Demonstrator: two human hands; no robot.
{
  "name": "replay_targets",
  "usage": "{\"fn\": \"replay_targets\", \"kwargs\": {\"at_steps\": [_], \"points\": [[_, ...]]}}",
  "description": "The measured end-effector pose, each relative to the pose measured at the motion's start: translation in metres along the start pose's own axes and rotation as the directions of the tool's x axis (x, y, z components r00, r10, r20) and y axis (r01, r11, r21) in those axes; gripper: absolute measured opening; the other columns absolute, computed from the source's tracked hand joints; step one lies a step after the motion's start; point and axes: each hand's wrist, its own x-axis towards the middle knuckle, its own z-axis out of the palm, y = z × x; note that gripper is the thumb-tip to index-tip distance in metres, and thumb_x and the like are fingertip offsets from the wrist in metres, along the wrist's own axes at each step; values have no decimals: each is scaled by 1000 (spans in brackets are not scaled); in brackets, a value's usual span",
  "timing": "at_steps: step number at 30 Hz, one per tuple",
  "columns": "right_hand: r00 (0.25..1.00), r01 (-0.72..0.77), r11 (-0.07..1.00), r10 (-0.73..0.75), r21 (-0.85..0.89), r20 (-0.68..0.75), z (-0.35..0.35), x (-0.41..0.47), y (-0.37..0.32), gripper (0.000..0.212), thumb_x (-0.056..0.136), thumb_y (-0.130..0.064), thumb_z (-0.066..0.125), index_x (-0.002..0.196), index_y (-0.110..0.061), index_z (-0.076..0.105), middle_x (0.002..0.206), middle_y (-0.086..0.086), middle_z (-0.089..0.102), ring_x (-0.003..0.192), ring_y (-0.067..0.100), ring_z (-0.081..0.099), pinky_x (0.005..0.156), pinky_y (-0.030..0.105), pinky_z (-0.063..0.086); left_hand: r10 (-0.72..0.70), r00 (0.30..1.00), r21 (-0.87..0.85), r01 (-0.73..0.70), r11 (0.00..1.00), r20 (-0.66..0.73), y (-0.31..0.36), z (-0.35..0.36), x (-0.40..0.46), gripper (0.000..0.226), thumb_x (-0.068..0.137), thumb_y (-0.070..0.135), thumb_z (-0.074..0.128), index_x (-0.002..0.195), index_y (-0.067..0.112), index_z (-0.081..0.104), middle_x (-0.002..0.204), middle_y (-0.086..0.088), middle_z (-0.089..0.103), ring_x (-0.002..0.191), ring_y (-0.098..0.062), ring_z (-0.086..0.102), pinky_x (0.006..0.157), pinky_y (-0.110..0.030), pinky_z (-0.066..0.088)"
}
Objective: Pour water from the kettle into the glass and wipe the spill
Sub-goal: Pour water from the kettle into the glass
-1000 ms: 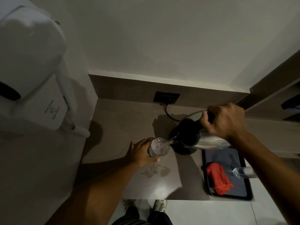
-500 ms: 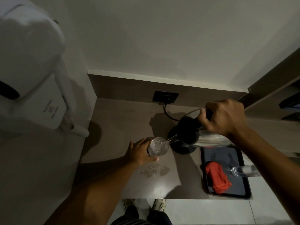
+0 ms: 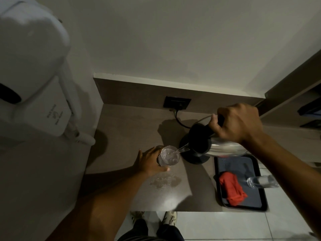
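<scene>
A wet spill patch is seen nearest on the brown countertop. Beyond it, the clear drinking glass is clasped by the left hand. Farther right, the tilted steel kettle is gripped at its handle by the right hand, water streaming into the glass.

1. One view only: a wide-angle camera worn on the head, looking forward and steeply down at the desk from above.
2. It sits close; both forearms enter from 6 o'clock and 4 o'clock.
3. The wall fills 12 o'clock, the floor and the person's feet lie at 6 o'clock.
4. Edges bend with lens distortion.
</scene>
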Motion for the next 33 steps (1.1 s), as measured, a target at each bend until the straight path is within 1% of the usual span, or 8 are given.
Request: {"fn": "replay_targets", "kwargs": {"at_steps": [5, 13, 20, 23, 26, 29, 31, 33], "points": [[1000, 5, 1000, -5, -3, 1, 4, 0, -1, 50, 88, -46, 36, 48, -16, 43, 40, -1, 37, 32, 18, 33, 47, 19, 29, 21, 1000, -7, -21, 1000, -9, 0, -1, -1, 98, 64, 72, 73, 146, 37, 33, 152, 11, 43, 139, -17, 42, 119, -63, 10], [1000, 15, 1000, -15, -1, 27, 5, 1, -5, 53, 89, -49, 30, 49, -16, 43, 41, -3, 32, 33, 15, 29, 47, 20, 31, 2, 1000, 17, -2, 1000, 14, 3, -5, -2, 99, 66, 71, 73, 147, 36, 30, 154, 9, 41, 142, -20, 39, 119, -61, 9], [999, 26, 1000, -27, 17, 38, 6, 3, -7, 53, 89, -50, 29, 50, -17, 42, 42, -5, 29, 35, 12, 22, 47, 17, 22, 3, 1000, 0, -3, 1000, -15, -1, -1, -1, 99, 62, 72, 75, 145, 37, 33, 151, 10, 45, 139, -19, 43, 118, -62, 10], [999, 20, 999, -21, 37, 45, 11, 2, -6, 52, 89, -49, 31, 50, -17, 43, 42, -4, 31, 34, 13, 24, 45, 18, 25, 6, 1000, -3, -6, 1000, -13, -1, 0, 0, 98, 62, 72, 75, 145, 38, 34, 150, 10, 47, 138, -19, 44, 118, -62, 11], [999, 4, 994, -9, 110, 51, 21, -1, -1, 50, 90, -45, 33, 51, -16, 44, 41, -1, 36, 33, 15, 29, 42, 21, 30, -2, 1000, 6, 2, 1000, -7, -1, 0, 0, 99, 63, 72, 74, 146, 38, 32, 151, 9, 45, 140, -20, 42, 119, -62, 11], [997, -12, 958, -9, 286, 72, 36, -12, 9, 47, 89, -41, 35, 53, -14, 47, 42, 1, 39, 33, 16, 33, 41, 22, 30, 6, 1000, 12, -5, 1000, -28, 0, 0, -1, 98, 63, 71, 75, 145, 37, 33, 151, 9, 46, 140, -20, 42, 119, -62, 11], [998, -52, 922, 36, 385, 48, 47, -23, 14, 45, 88, -37, 37, 54, -12, 51, 43, 3, 44, 33, 19, 39, 41, 23, 32, 11, 1000, 7, -11, 1000, -26, 1, 0, -2, 98, 63, 70, 75, 146, 37, 33, 151, 9, 45, 140, -20, 42, 118, -62, 11], [994, -88, 904, 104, 419, -16, 58, -33, 20, 42, 87, -32, 41, 53, -8, 52, 44, 6, 47, 36, 23, 43, 43, 26, 33, 15, 1000, 1, -15, 1000, -4, 1, -2, -1, 98, 65, 69, 74, 147, 36, 32, 153, 9, 43, 142, -20, 39, 118, -63, 8]]}}
